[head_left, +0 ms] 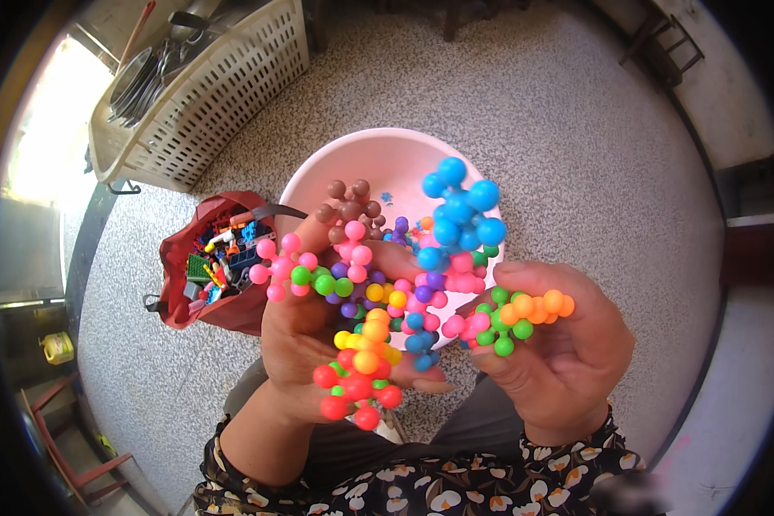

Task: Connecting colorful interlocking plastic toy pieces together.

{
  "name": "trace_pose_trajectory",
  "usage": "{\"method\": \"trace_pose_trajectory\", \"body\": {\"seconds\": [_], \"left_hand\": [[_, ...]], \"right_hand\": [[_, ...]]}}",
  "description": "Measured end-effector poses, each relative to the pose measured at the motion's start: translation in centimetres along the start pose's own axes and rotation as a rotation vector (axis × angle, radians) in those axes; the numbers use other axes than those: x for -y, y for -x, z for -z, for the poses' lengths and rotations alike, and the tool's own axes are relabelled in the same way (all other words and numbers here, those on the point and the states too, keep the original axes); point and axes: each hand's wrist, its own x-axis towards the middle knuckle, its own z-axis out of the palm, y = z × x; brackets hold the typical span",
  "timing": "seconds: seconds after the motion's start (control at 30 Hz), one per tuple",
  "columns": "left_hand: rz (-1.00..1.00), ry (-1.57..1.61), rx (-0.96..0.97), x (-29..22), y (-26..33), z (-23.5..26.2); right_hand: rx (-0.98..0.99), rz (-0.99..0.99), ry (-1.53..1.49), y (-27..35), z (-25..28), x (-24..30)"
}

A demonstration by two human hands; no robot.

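Note:
A many-coloured cluster of knobbly ball-ended toy pieces (365,331) is held up in front of me. My left hand (297,361) is closed round its left side, with brown, pink, purple, green, yellow and red pieces showing about the fingers. On its upper right stands a tall clump of blue pieces (460,211). My right hand (568,344) pinches a green piece (503,322), which has an orange piece (537,307) on its right and pink balls touching the cluster on its left. Behind them is a pink basin (353,146), its inside partly hidden by the cluster.
Left of the basin sits a red fabric bag (176,267) full of mixed building toys. Farther back stands a cream slotted basket (215,103) holding pans and lids. A reddish chair frame (64,443) is at the lower left, and a dark wooden stool (662,43) at the far right.

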Motion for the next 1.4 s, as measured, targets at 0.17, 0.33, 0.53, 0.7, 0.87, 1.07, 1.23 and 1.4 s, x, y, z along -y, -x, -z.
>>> {"method": "trace_pose_trajectory", "body": {"seconds": [0.17, 0.33, 0.53, 0.7, 0.87, 1.07, 1.23, 1.4], "left_hand": [[-0.379, -0.267, 0.354, 1.0, -0.8, 2.6], [-0.395, -0.249, 0.338, 1.6, -0.9, 2.2], [-0.325, 0.021, 0.332, 3.8, -0.9, 3.1], [-0.214, -0.038, 0.268, 1.8, -0.6, 2.1], [-0.222, -0.08, 0.239, 1.7, -1.1, 1.6], [-0.069, 0.034, 0.286, 1.6, -0.4, 1.8], [-0.103, -0.028, 0.217, 1.8, -0.5, 1.7], [0.038, 0.111, 0.169, 0.7, -0.2, 1.0]], "right_hand": [[-0.072, 0.025, 0.044, 0.0, -0.5, 0.1], [-0.071, 0.084, 0.154, 0.2, -0.5, -0.7], [0.021, 0.093, 0.09, 0.0, 0.2, -0.1], [0.047, 0.107, 0.114, -0.2, 0.3, -0.5], [0.072, 0.083, 0.172, 0.0, 0.4, -0.2], [0.041, 0.04, 0.115, 0.1, 0.3, 0.0], [0.059, 0.088, 0.122, -0.1, 0.2, -0.3], [0.028, 0.159, 0.174, -0.6, 0.1, -0.5]]}}
